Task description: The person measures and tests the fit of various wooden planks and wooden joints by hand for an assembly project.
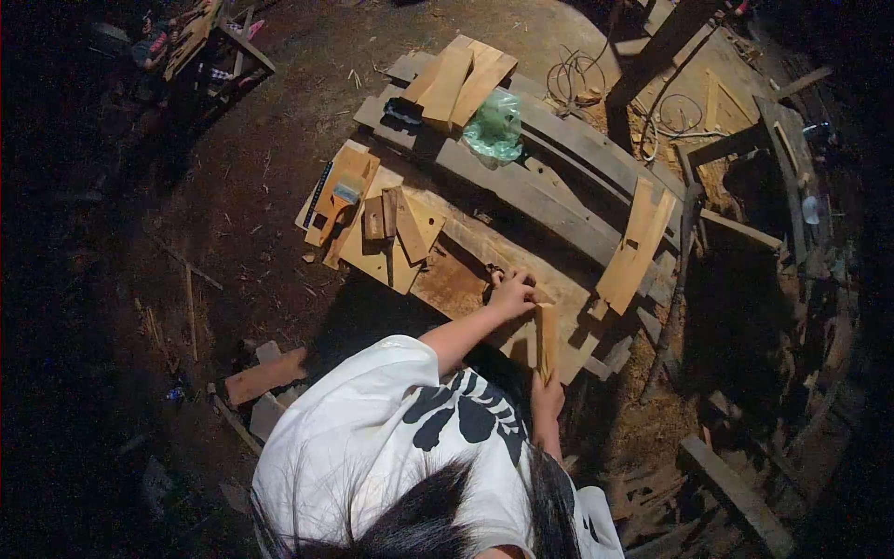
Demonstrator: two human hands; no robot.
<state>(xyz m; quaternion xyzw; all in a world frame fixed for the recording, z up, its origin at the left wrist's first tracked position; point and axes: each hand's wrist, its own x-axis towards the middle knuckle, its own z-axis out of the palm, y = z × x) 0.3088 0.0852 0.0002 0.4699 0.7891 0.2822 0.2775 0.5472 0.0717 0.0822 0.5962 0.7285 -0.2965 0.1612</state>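
Wooden strip (548,337) is sitting near-end in right hand's grip (548,399), seemingly for steadiness, left hand's grip (513,295) being impossible to tell.

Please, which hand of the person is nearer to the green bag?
The left hand. It is below the green bag in the picture; the right hand is farther down, gripping the strip by its lower end.
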